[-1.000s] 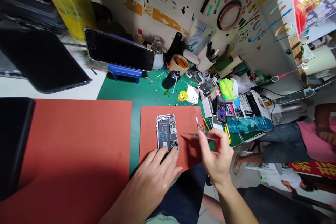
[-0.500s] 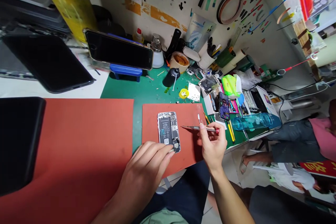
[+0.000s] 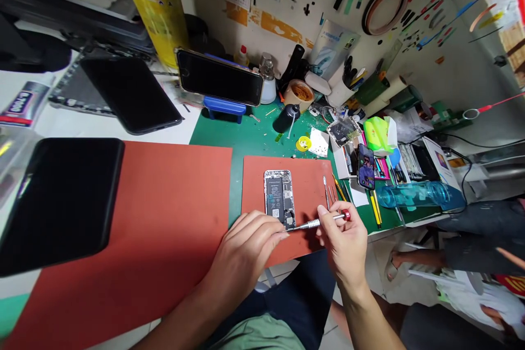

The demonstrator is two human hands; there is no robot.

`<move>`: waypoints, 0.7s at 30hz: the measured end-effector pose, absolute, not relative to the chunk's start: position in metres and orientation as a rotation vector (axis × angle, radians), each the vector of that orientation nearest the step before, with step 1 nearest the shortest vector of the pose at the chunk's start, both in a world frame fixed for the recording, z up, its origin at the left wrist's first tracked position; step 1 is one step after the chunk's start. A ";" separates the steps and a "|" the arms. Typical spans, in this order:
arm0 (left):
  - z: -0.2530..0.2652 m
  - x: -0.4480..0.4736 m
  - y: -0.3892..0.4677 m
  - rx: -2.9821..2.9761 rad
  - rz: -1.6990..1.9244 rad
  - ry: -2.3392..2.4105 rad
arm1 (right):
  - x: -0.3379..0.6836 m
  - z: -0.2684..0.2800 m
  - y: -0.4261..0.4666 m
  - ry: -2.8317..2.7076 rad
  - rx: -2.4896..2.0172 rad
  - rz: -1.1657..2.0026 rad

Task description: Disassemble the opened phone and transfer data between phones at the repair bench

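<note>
An opened smartphone [image 3: 280, 197] lies on the right-hand red mat [image 3: 311, 180], its black battery and circuit parts showing. My left hand [image 3: 250, 243] is closed at the phone's lower edge, thumb and fingertips pinched against that end; the fingers hide the lower left corner. In my right hand [image 3: 346, 238] is a thin silver screwdriver [image 3: 314, 223] with a red end cap, gripped between thumb and fingers. Its shaft points left, and the tip reaches the phone's bottom edge beside my left fingertips. Slim metal tools [image 3: 327, 191] lie on the mat beyond my right hand.
Another red mat [image 3: 176, 219] carries a large black tablet-like device [image 3: 61, 202] at left. A dark phone rests on a blue stand [image 3: 223, 108] behind. A small black bottle [image 3: 286, 118], an upright lit phone [image 3: 366, 167] and a clear blue bottle [image 3: 414, 195] stand or lie around. Another person's leg shows at right.
The view has turned left. The screwdriver, earlier held over the mat right of the phone, has come down to the phone's bottom edge. My left hand stays on the phone.
</note>
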State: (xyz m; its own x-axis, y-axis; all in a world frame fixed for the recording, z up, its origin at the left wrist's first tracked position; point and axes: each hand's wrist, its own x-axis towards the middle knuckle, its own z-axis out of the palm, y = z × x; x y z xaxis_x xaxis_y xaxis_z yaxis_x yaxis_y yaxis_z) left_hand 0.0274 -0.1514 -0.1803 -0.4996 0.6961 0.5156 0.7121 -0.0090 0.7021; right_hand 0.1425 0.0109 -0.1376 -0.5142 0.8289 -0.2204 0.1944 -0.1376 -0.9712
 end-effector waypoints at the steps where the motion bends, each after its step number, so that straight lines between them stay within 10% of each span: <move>1: -0.180 0.027 -0.152 -1.575 -1.586 -2.190 | 0.142 -0.137 0.010 -1.655 -1.140 1.687; 21: -0.181 0.027 -0.150 -1.622 -1.439 -2.239 | 0.170 -0.124 0.009 -2.335 -0.376 1.053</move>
